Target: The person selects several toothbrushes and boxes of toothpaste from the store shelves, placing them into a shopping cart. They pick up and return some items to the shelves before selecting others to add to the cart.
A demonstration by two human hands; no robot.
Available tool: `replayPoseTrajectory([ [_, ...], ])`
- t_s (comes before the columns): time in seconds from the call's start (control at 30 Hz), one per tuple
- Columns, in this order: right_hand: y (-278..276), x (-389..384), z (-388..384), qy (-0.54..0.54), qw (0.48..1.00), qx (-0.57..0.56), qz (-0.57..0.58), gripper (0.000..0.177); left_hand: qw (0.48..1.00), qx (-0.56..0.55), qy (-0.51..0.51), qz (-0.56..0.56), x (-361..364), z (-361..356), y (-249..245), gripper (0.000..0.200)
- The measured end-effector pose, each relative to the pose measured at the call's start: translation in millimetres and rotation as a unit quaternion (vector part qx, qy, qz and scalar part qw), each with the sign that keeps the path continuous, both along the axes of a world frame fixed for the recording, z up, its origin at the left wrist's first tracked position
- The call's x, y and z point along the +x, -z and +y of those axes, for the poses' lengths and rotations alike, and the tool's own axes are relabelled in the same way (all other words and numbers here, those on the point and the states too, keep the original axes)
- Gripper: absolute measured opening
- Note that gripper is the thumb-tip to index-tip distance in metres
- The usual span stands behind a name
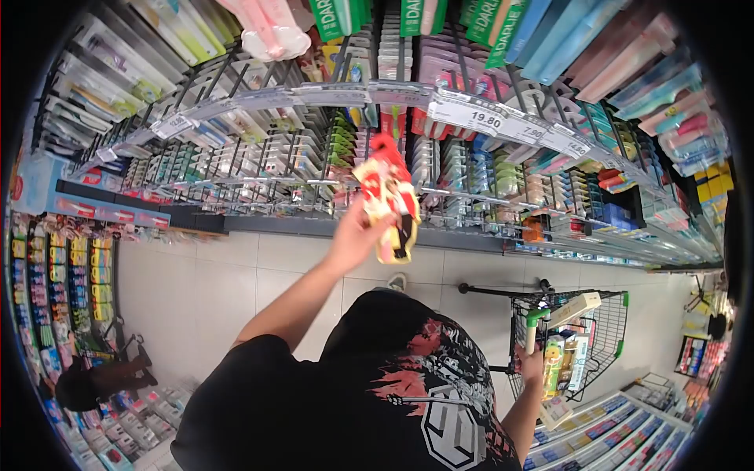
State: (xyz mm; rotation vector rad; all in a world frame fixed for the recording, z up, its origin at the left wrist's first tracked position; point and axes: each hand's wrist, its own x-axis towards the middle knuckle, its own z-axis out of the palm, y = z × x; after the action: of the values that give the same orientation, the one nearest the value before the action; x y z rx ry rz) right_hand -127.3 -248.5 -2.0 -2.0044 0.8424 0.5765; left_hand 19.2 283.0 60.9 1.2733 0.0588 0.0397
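Note:
My left hand (pixel 357 238) is raised before the shelf, its fingers closed around the lower part of a red-and-yellow package (pixel 399 192). The package is smeared by motion, so its print and contents cannot be read. Low on the right, my right hand (pixel 532 364) is wrapped round the pale, green-ended handle (pixel 531 336) of a shopping cart (pixel 611 334). Inside the cart lie a long cream box (pixel 575 309), a yellow-green package (pixel 553 363) and a white-and-blue pack (pixel 579 363).
In front stands a shelf with hooks of packaged toothbrushes (pixel 259 149) and a price tag (pixel 469 115). Another display (pixel 59 282) lines the left side. A person in dark clothes (pixel 94 385) is at lower left. Pale floor tiles (pixel 298 271) lie between. Low racks (pixel 616 436) stand at lower right.

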Motion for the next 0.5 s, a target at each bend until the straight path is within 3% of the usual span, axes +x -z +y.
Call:
replayPoseTrajectory([
  [0.2,-1.9,-0.1,7.3,-0.023,0.996,-0.082,-0.036,0.026,0.992,0.05,-0.113,-0.039,14.8,47.1,-45.8,0.033],
  [0.5,-2.1,-0.9,9.5,-0.014,0.995,-0.064,-0.07,0.026,0.989,0.015,-0.138,-0.045,29.9,65.7,-42.8,0.033],
])
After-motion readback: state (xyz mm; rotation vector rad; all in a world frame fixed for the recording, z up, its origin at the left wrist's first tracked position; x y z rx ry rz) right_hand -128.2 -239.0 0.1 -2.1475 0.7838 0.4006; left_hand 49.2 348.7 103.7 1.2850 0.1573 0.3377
